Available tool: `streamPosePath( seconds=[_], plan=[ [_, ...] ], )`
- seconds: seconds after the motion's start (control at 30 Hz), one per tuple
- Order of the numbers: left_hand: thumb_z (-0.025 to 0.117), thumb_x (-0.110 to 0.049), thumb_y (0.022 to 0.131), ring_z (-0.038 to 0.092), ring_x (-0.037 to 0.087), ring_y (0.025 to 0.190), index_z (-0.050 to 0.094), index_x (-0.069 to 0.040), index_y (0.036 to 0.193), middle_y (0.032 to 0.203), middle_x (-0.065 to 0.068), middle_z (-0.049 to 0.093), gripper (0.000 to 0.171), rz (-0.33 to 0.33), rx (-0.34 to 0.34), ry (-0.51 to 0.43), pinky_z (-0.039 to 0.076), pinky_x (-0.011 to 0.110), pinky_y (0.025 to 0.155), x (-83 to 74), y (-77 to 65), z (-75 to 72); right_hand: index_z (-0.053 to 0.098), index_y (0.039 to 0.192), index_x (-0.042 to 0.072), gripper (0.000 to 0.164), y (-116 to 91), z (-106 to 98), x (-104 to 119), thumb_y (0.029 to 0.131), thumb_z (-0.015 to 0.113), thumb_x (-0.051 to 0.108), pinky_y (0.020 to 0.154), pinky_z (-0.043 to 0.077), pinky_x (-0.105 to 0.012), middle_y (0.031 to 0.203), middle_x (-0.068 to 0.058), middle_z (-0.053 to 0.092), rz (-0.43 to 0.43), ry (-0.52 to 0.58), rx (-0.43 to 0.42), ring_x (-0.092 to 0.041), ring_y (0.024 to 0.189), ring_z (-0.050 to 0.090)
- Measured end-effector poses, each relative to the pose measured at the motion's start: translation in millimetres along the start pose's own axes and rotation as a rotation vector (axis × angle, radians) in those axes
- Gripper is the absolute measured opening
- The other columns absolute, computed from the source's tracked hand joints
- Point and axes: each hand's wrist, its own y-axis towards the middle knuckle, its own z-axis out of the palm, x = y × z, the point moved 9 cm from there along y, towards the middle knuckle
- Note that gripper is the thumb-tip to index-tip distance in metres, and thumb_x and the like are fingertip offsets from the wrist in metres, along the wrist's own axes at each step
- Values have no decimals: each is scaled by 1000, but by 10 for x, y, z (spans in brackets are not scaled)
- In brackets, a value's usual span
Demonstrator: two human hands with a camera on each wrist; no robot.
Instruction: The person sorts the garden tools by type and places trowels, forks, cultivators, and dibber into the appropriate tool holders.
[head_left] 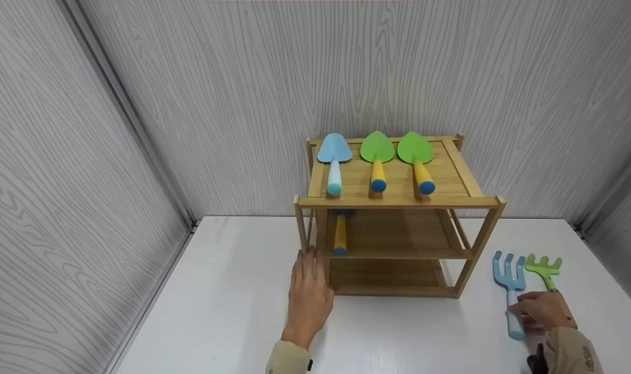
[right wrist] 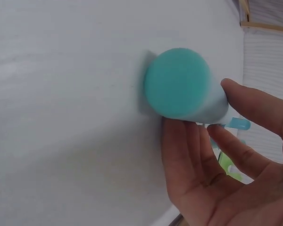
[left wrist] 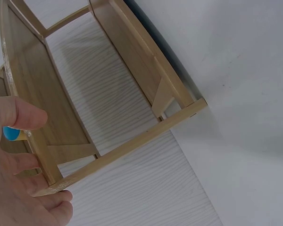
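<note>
My left hand (head_left: 310,298) rests at the front left post of a three-tier wooden shelf (head_left: 398,201), fingers extended upward. In the left wrist view its fingertips touch the front rail and the post (left wrist: 122,149) at the middle tier. At the right, my right hand (head_left: 547,310) pinches the pale handle of a blue garden fork (head_left: 509,280) between thumb and fingers. The handle's round turquoise end (right wrist: 177,82) faces the right wrist camera. A green hand rake (head_left: 544,267) lies beside the fork, its handle mostly hidden by the hand.
On the top tier lie a blue trowel (head_left: 334,149) and two green trowels with yellow handles, a left one (head_left: 377,148) and a right one (head_left: 415,149). A yellow handle (head_left: 340,236) with a blue end juts from the middle tier. Grey wood-patterned panels (head_left: 242,104) surround the white table (head_left: 232,291).
</note>
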Motion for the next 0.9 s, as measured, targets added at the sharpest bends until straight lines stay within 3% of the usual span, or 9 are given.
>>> streamPosePath(
  seconds=[0.13, 0.37, 0.6, 0.8, 0.9],
  plan=[
    [75, -9, 85, 38, 47, 139, 45, 10, 143, 147, 28, 42, 68, -1, 4, -2, 35, 53, 114, -7, 9, 0, 41, 136, -21, 67, 9, 4, 9, 87, 74, 10, 68, 58, -40, 98, -26, 66, 17, -17, 21, -31, 83, 66],
    [75, -13, 87, 36, 47, 139, 42, 9, 145, 149, 28, 39, 70, -22, 48, -15, 34, 53, 114, -10, -6, 30, 51, 117, -22, 50, -118, 63, 75, 86, 70, 12, 70, 58, -39, 87, -16, 65, -20, 8, 127, -26, 78, 64],
    [75, -14, 88, 36, 48, 139, 41, 9, 146, 150, 28, 39, 71, -28, 50, -25, 34, 52, 114, -9, 10, 40, 22, 149, -17, 78, -221, 140, 144, 91, 68, 6, 81, 56, -43, 105, -17, 63, -9, 168, 252, -28, 92, 63],
    [75, -12, 87, 35, 48, 140, 41, 10, 146, 151, 28, 37, 71, -50, 51, -48, 33, 53, 115, 12, 6, 37, 0, 155, -12, 92, -304, 294, 196, 89, 64, -3, 87, 54, -45, 128, -26, 55, -78, 275, 417, -24, 96, 65],
    [74, -11, 87, 35, 48, 140, 41, 10, 146, 151, 28, 37, 70, -48, 45, -48, 32, 54, 115, 7, 9, 35, -8, 153, -12, 93, -347, 355, 219, 90, 60, -6, 87, 54, -44, 125, -19, 58, -154, 296, 480, -21, 97, 65]
  ],
)
